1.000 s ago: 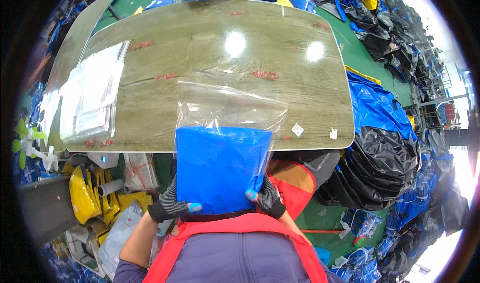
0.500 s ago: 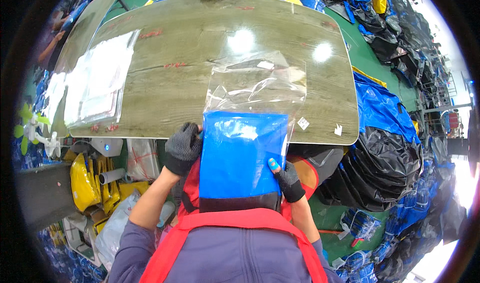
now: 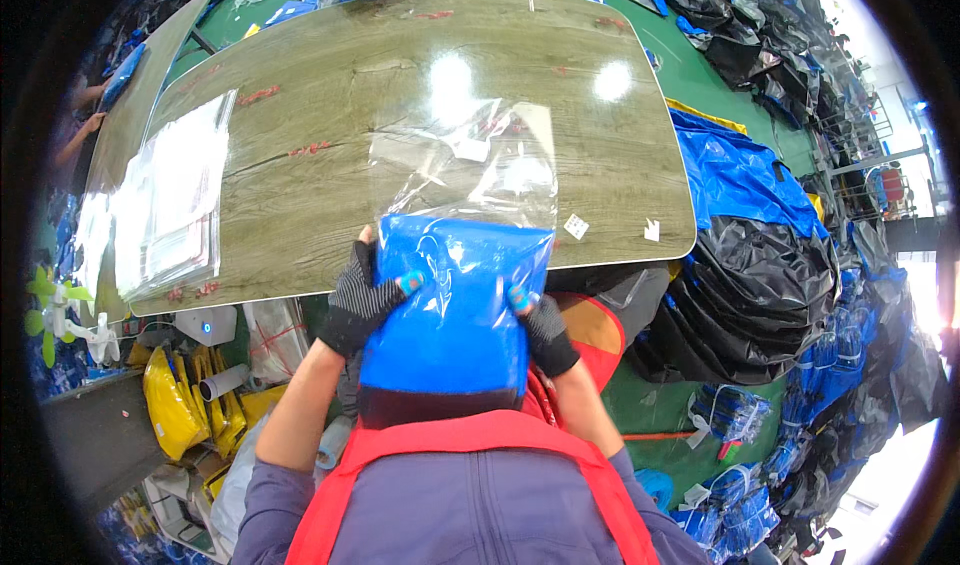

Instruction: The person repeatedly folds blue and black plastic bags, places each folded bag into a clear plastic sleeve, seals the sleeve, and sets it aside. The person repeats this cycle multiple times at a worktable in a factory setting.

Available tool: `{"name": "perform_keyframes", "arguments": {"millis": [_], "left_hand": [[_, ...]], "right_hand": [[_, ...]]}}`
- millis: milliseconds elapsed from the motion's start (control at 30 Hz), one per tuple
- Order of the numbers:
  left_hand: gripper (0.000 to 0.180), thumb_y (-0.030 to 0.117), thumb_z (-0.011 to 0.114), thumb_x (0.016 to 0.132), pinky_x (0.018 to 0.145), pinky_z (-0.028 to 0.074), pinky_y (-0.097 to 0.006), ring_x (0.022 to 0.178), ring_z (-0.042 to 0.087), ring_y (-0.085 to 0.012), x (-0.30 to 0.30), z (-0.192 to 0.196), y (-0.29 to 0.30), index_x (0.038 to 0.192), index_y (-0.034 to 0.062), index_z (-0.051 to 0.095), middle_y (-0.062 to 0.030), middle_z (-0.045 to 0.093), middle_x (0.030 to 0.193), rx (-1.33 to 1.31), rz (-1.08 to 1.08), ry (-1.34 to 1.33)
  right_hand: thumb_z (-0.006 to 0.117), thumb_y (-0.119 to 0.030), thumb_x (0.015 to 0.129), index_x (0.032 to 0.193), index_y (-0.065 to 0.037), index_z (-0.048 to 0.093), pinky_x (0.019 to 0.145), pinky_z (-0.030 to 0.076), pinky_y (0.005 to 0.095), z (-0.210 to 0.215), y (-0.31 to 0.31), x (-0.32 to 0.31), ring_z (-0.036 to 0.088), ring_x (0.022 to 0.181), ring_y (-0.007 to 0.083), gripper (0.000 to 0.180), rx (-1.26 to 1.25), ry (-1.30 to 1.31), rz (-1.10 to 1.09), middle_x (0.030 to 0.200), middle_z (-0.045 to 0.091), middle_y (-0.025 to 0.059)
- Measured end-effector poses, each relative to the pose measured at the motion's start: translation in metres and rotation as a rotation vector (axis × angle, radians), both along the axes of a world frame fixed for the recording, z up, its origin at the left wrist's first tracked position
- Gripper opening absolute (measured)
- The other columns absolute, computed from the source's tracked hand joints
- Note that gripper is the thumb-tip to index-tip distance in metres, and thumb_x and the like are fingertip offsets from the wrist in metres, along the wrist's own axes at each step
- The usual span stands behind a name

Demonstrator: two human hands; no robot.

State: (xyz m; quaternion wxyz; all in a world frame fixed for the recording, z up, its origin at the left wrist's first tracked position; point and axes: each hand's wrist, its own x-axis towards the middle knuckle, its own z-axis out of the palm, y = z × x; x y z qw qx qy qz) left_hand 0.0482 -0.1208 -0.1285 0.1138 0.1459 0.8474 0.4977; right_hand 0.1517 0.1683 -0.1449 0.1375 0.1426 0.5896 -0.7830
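Observation:
A folded blue sheet article (image 3: 445, 325) with a black strip along its near end lies partly inside a clear plastic bag (image 3: 415, 170). The far part of the bag rests crumpled on the wood-patterned table (image 3: 340, 75), while the blue bundle hangs over the front edge against me. My left hand (image 3: 362, 303), in a black fingerless glove with grey stripes, grips the bundle's left side, thumb on top. On the right side my right hand (image 3: 546, 331), gloved alike, holds the edge with its thumb on the upper face. Fingers beneath are hidden.
A stack of clear bags (image 3: 180, 195) lies at the table's left. Two small white paper pieces sit by the right front. Large blue and black sheeting (image 3: 750, 285) is heaped beside the table. A small green fan (image 3: 45, 315) and yellow folded pieces (image 3: 170, 400) are at lower left.
My left hand has brought its thumb over onto the bundle's upper face. The right hand has slid farther up its side. The whole view has shifted slightly.

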Motion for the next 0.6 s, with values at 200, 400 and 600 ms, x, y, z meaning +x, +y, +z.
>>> {"name": "perform_keyframes", "arguments": {"millis": [200, 400, 600], "left_hand": [[0.103, 0.038, 0.079, 0.072, 0.108, 0.031, -0.041, 0.132, 0.037, -0.0267, 0.080, 0.057, -0.030, 0.149, 0.0050, 0.019, -0.0175, 0.040, 0.141, 0.355, -0.190, -0.644], [0.067, 0.038, 0.073, 0.082, 0.098, 0.041, -0.036, 0.113, 0.050, -0.0221, 0.115, -0.001, -0.016, 0.132, 0.0026, 0.046, -0.0127, 0.051, 0.127, 0.358, 0.166, -0.840], [0.064, 0.043, 0.069, 0.084, 0.095, 0.044, -0.036, 0.106, 0.056, -0.0231, 0.049, 0.037, -0.035, 0.126, -0.0024, 0.051, -0.0148, 0.055, 0.125, 0.186, -0.192, -0.708]], "right_hand": [[0.071, -0.030, 0.084, 0.143, -0.002, 0.028, 0.102, 0.040, 0.0382, 0.029, -0.050, 0.087, 0.049, 0.123, 0.0231, 0.078, -0.217, -0.196, -0.360, 0.133, 0.050, 0.0151], [0.073, -0.040, 0.081, 0.121, -0.001, 0.055, 0.090, 0.048, 0.0358, 0.011, -0.030, 0.072, 0.061, 0.101, 0.0224, 0.059, 0.403, -0.115, 0.105, 0.113, 0.064, 0.0132], [0.071, -0.058, 0.074, 0.114, -0.005, 0.064, 0.103, 0.037, 0.0419, 0.026, -0.023, 0.069, 0.062, 0.103, 0.0257, 0.067, 0.261, -0.044, 0.201, 0.106, 0.068, 0.0141]]}}
